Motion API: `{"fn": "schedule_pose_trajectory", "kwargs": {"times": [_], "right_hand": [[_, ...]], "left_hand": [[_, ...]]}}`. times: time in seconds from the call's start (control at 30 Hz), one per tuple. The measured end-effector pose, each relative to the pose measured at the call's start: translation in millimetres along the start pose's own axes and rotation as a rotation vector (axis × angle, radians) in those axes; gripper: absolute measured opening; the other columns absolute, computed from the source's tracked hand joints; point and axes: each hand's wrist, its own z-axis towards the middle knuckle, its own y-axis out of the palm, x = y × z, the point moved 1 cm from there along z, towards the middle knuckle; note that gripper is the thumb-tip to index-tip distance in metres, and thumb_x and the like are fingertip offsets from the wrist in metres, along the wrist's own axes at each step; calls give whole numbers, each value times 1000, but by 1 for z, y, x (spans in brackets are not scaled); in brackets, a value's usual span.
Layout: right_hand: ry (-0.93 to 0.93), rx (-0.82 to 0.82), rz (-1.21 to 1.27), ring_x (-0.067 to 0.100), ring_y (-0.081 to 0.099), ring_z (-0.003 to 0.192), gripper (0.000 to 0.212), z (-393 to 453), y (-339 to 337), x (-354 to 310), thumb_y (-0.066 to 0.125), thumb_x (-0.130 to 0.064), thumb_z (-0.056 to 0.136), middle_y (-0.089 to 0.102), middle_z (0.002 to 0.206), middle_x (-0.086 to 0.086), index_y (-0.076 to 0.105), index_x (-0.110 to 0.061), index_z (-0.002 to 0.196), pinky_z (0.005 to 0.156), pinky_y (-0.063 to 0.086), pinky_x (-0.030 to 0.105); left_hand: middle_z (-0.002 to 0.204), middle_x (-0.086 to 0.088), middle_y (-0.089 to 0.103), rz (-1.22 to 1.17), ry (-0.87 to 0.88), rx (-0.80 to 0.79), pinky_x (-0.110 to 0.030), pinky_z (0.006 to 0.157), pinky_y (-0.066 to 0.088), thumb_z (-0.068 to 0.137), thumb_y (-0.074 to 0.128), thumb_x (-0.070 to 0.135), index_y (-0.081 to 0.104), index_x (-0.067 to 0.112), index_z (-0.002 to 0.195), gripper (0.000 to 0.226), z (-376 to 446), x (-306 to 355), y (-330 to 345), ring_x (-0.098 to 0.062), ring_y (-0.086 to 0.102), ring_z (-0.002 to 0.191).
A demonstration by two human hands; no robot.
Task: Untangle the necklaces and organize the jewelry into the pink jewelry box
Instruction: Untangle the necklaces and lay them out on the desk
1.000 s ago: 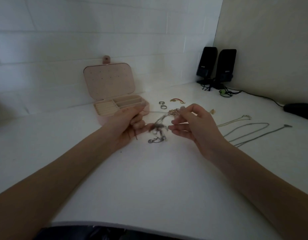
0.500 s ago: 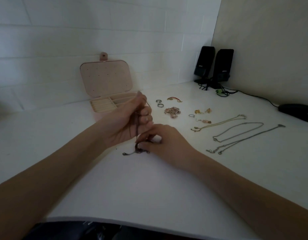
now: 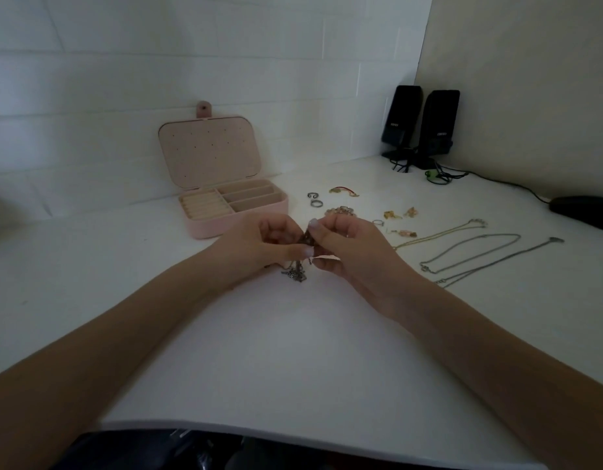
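The task looks roughly midway; three necklaces (image 3: 469, 252) lie stretched out and separate on the white table (image 3: 293, 351) to the right, while the pink jewelry box (image 3: 225, 205) stands open with its compartments apparently bare, though the view is dim; rings and earrings (image 3: 400, 215) wait loose beside it. The left hand (image 3: 259, 245) and right hand (image 3: 347, 252) are close together, each pinching a dark tangled clump of chain (image 3: 298, 266) lifted just above the table, its ends dangling in a knotted bunch.
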Motion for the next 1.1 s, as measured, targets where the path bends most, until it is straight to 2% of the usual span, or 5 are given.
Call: {"fn": "schedule_pose_trajectory", "kwargs": {"times": [0.17,0.43,0.53,0.83,1.1], "right_hand": [[162,-42,125,11,53,62,23,0,3,-3,48,-27,98,55,75,3,55,-8,88,59,46,21],[223,-37,221,12,50,58,49,-1,1,-6,54,-38,92,52,63,0,49,-21,47,64,41,27],[190,32,251,10,50,59,37,0,-3,-8,63,-26,88,54,63,-2,48,-21,55,62,40,24],[200,86,484,10,30,47,34,2,-17,-16,62,-34,87,28,48,-4,44,-19,62,54,27,21],[-93,191,-393,12,47,49,46,0,-18,-14,56,-42,90,53,50,8,64,-15,55,54,42,16]], "left_hand": [[69,0,66,-39,31,8,-16,60,45,66,72,14,61,11,76,15,2,4,-5,-6,57,58],[62,4,63,-175,-20,20,-16,54,46,78,61,-3,53,11,75,16,6,-2,-4,-7,58,56],[60,1,61,-247,-80,72,-25,61,46,71,58,-1,49,11,71,15,7,-3,-4,-14,64,62],[56,3,37,-581,-169,138,-19,45,31,64,46,4,62,18,60,21,6,4,-17,-9,32,46],[51,6,25,-509,-182,15,-20,44,18,76,52,18,61,18,57,21,4,7,-16,-5,20,41]]}}
